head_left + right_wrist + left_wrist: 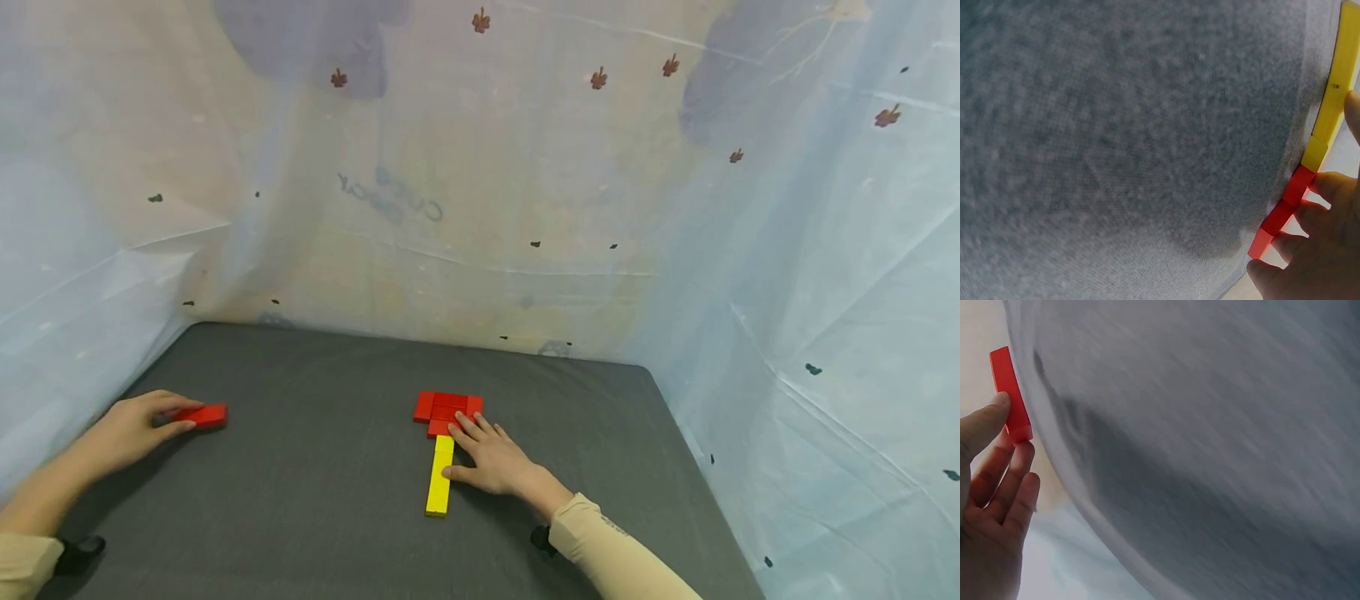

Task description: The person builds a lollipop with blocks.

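Observation:
At the left of the head view, my left hand [138, 429] pinches a red rectangular block [212, 416] between thumb and fingers. The left wrist view shows that same red block [1005, 374] with the thumb across its face. Near the middle of the table, flat red blocks [442, 406] lie side by side in a cluster. A strip of yellow blocks [438, 487] runs from the cluster toward me. My right hand [495, 460] has its fingers spread, fingertips on the red cluster's right part and thumb at the yellow strip. It partly covers the red blocks.
A dark grey cloth-covered table [315, 483] bears everything. Pale printed sheeting [465, 208] hangs behind it and at both sides, close to the table edges. Dark straps [78, 556] sit at both wrists.

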Available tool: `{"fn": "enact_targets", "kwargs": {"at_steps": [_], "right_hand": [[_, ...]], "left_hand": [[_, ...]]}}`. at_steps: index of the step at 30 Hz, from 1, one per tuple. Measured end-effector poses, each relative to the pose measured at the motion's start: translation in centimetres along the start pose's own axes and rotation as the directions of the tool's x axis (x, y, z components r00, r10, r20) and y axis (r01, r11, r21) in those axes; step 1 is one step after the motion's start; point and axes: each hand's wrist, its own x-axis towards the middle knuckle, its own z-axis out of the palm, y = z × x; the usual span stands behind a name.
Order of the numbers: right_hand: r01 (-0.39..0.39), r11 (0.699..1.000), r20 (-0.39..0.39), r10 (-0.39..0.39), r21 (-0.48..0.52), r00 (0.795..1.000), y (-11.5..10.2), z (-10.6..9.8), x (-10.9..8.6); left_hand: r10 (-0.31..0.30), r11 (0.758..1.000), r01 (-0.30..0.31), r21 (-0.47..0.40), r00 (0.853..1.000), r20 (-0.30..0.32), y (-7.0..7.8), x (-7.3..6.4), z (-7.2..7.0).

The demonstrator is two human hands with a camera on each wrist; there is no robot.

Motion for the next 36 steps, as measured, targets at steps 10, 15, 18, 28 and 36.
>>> {"fn": "enact_targets", "kwargs": {"at_steps": [10, 15, 18, 28, 36], "right_hand": [[-0.005, 1.000, 0.001, 0.005, -0.004, 1.000, 0.1, -0.1, 0.0], [-0.009, 1.000, 0.006, 0.009, -0.001, 1.000, 0.1, -0.1, 0.0], [-0.008, 1.000, 0.008, 0.008, -0.002, 1.000, 0.2, 0.0, 0.0], [-0.005, 1.000, 0.004, 0.005, -0.014, 1.000, 0.3, 0.0, 0.0], [0.006, 1.000, -0.001, -0.006, -0.017, 1.000, 0.2, -0.1, -0.1]], "left_hand": [[0.074, 0.995, -0.075, -0.065, 0.997, -0.024, 4.3, 3.5, 1.0], [0.120, 0.988, -0.122, -0.090, 0.992, -0.028, 6.5, 5.2, 1.8], [0.140, 0.984, -0.142, -0.112, 0.990, -0.020, 7.9, 6.3, 2.4], [0.167, 0.964, -0.158, -0.215, 0.986, 0.021, 12.9, 10.3, 5.3], [0.183, 0.948, -0.168, -0.270, 0.983, 0.030, 15.7, 12.6, 7.1]]}}
